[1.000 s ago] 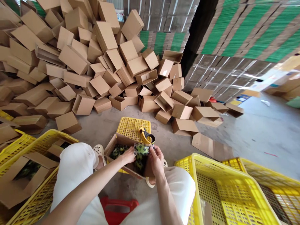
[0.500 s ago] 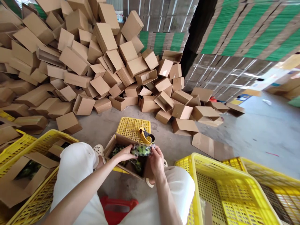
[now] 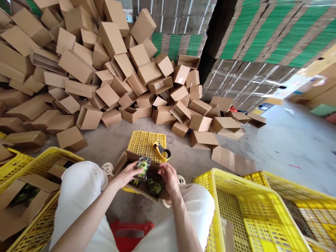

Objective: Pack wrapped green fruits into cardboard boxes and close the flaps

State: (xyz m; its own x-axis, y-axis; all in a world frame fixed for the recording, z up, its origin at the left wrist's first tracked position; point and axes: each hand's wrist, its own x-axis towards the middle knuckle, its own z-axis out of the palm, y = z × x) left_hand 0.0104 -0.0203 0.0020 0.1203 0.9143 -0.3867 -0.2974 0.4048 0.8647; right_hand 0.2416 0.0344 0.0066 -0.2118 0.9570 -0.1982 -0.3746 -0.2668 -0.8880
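My left hand (image 3: 129, 174) is closed on a clear plastic bag (image 3: 143, 168) with green, dark-spotted round items inside. It holds the bag tilted above an open cardboard box (image 3: 123, 163). Over the box's right side, my right hand (image 3: 168, 176) has its fingers curled and pinched together; whether anything is between them is hidden. Inside the box lie more green and black round items (image 3: 154, 187), in part behind my hands. The box rests on an upturned yellow crate (image 3: 141, 140). A yellow and black tape dispenser (image 3: 160, 151) lies on that crate, just behind the box.
Yellow crates stand at my right (image 3: 217, 206) and left (image 3: 56, 151); the left one holds an open carton (image 3: 15, 217) with dark green contents. A heap of cardboard boxes (image 3: 110, 94) fills the floor ahead. Between my legs is a red plastic stool (image 3: 128, 232).
The bag, earlier stretched between both hands, is now in my left hand alone and has moved left. My right hand has let go of it and curled its fingers. The view has shifted slightly.
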